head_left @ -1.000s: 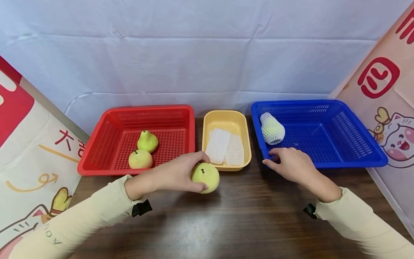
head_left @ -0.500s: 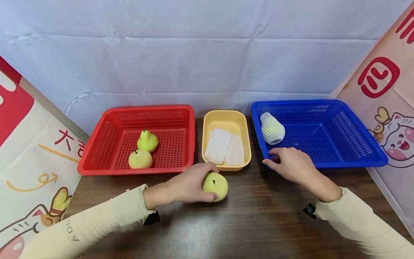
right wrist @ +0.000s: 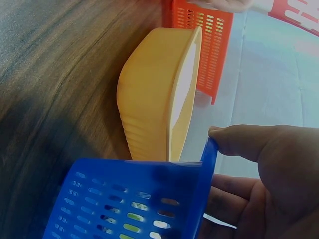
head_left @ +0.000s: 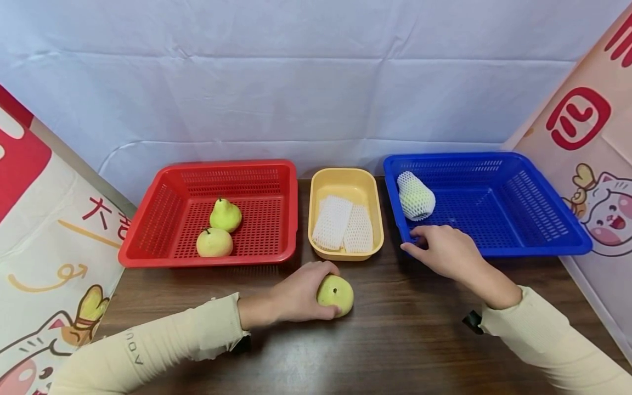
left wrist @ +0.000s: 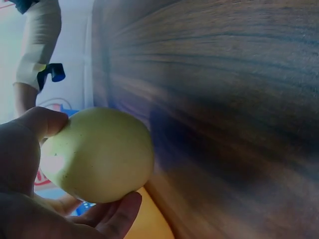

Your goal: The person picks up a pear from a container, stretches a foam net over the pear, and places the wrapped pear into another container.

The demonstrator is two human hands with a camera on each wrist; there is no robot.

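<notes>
My left hand (head_left: 302, 293) grips a round yellow-green pear (head_left: 336, 296), thumb on one side and fingers on the other. The pear is over the wooden table in front of the yellow tray; in the left wrist view this pear (left wrist: 102, 154) has a shadow beside it, and I cannot tell whether it touches the table. My right hand (head_left: 446, 249) holds the near left corner of the blue basket (head_left: 494, 249). In the right wrist view the thumb presses the rim (right wrist: 208, 154), with the fingers on its other side. A pear in a white foam net (head_left: 416, 196) lies inside that basket.
Two bare pears, one green (head_left: 225, 215) and one yellowish (head_left: 214, 243), lie in the red basket (head_left: 133, 247) at left. Between the baskets stands the yellow tray (head_left: 345, 175), holding white foam nets (head_left: 333, 222). A pale cloth (head_left: 316, 99) hangs behind.
My left hand has carried the round pear rightward and toward me, away from the front of the yellow tray. The right hand has stayed at the blue basket's corner.
</notes>
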